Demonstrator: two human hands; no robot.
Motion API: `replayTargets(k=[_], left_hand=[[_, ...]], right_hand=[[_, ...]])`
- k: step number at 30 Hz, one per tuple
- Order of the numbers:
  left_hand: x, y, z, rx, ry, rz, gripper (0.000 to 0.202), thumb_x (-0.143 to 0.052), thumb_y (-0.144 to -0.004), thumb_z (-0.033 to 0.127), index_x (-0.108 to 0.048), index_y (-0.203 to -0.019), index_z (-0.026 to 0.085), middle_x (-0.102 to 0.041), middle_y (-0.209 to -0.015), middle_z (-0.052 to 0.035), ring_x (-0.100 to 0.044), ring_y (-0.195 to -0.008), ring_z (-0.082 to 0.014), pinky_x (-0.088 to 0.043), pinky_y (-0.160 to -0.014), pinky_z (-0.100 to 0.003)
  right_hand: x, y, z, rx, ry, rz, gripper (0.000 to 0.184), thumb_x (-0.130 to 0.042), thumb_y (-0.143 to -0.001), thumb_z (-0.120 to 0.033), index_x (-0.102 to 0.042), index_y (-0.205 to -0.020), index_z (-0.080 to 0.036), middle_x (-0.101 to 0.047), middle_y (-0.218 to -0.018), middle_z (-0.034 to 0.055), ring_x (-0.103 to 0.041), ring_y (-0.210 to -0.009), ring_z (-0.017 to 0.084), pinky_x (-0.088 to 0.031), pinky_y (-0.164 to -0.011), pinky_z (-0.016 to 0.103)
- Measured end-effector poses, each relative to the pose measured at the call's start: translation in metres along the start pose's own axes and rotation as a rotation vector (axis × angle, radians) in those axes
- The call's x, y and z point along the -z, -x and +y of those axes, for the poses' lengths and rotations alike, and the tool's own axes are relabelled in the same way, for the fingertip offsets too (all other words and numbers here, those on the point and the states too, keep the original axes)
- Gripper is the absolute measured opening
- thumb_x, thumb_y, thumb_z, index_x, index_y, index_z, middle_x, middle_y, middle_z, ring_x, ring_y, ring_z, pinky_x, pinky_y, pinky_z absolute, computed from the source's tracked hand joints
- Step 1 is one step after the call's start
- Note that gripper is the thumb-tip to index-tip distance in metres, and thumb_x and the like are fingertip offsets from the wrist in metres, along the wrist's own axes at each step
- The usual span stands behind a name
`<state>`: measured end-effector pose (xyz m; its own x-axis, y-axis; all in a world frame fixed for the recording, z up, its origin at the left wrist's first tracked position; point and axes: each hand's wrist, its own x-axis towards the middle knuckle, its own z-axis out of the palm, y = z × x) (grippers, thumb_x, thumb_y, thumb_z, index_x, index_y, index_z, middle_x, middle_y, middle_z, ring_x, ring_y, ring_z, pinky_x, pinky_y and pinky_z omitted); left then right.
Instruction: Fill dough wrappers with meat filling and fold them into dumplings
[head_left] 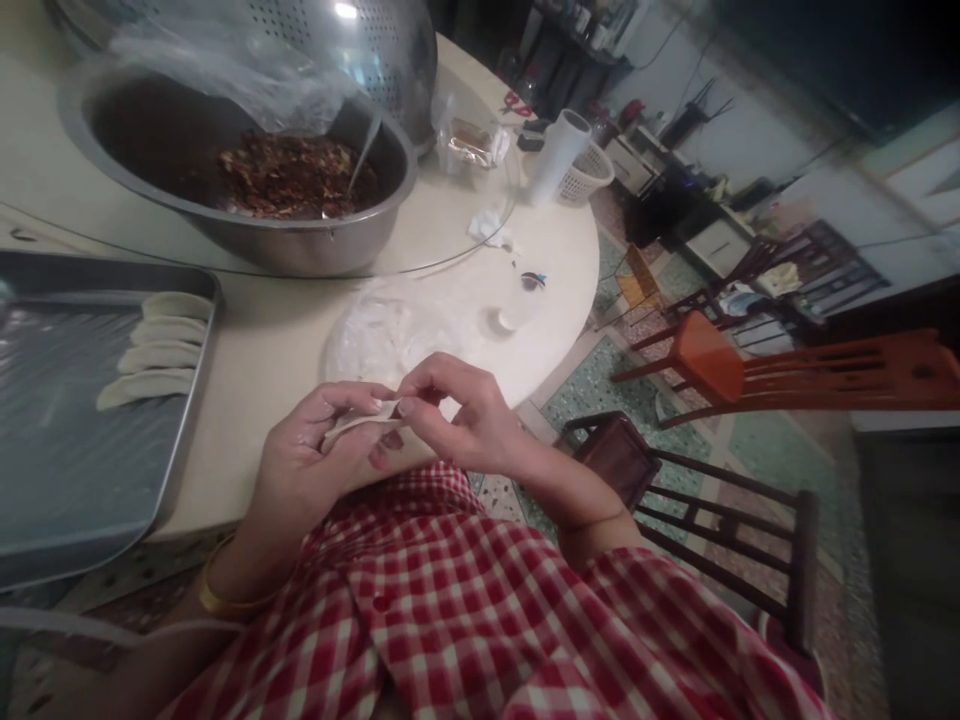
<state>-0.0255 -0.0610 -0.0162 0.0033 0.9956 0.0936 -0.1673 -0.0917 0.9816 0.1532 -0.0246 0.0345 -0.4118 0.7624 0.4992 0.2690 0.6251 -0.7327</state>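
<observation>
Both our left hand and right hand are hiding much of a pale, soft-looking dough piece; curled nearly closed, they are pinching it near the surface.

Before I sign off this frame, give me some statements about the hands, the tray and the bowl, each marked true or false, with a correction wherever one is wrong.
1. The left hand and right hand both hold a dough wrapper. True.
2. Both wrists are bare. False: a gold bracelet circles the left one.
3. Four dumplings show in the metal tray. True.
4. The large metal bowl holds white flour. False: it holds a dark chopped mixture.
5. Clear plastic lies partly over the bowl. True.
</observation>
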Motion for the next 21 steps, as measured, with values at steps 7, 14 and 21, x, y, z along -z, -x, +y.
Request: replayTargets(k=[7, 14, 21], left_hand=[[0.001, 0.0, 0.002, -0.016, 0.074, -0.014, 0.012, -0.075, -0.083, 0.031, -0.067, -0.085, 0.022, -0.075, -0.097, -0.0013, -0.066, -0.055, -0.0106, -0.055, -0.045, -0.02], [0.002, 0.0, 0.001, -0.07, 0.122, -0.084, 0.005, -0.072, -0.088, 0.026, -0.069, -0.09, 0.024, -0.074, -0.097, 0.0003, -0.068, -0.059, -0.011, -0.058, -0.05, -0.021], [0.006, 0.004, -0.001, -0.114, 0.077, -0.109, 0.005, -0.07, -0.088, 0.021, -0.069, -0.091, 0.025, -0.072, -0.108, 0.0016, -0.068, -0.055, -0.0087, -0.059, -0.055, -0.022]], right_hand=[[0.007, 0.0, 0.003, 0.226, 0.16, -0.099, 0.019, -0.053, -0.097, -0.02, -0.066, -0.109, -0.013, -0.068, -0.091, 0.006, -0.064, -0.084, 0.012, -0.057, -0.073, 0.025], [0.016, -0.001, 0.003, 0.445, 0.346, -0.118, 0.021, -0.052, -0.097, -0.015, -0.07, -0.107, -0.015, -0.067, -0.094, 0.0068, -0.062, -0.085, 0.013, -0.056, -0.073, 0.026], [0.01, 0.002, 0.005, 0.356, 0.289, -0.039, 0.015, -0.057, -0.096, -0.017, -0.07, -0.1, -0.012, -0.068, -0.09, 0.0073, -0.063, -0.086, 0.014, -0.057, -0.073, 0.026]])
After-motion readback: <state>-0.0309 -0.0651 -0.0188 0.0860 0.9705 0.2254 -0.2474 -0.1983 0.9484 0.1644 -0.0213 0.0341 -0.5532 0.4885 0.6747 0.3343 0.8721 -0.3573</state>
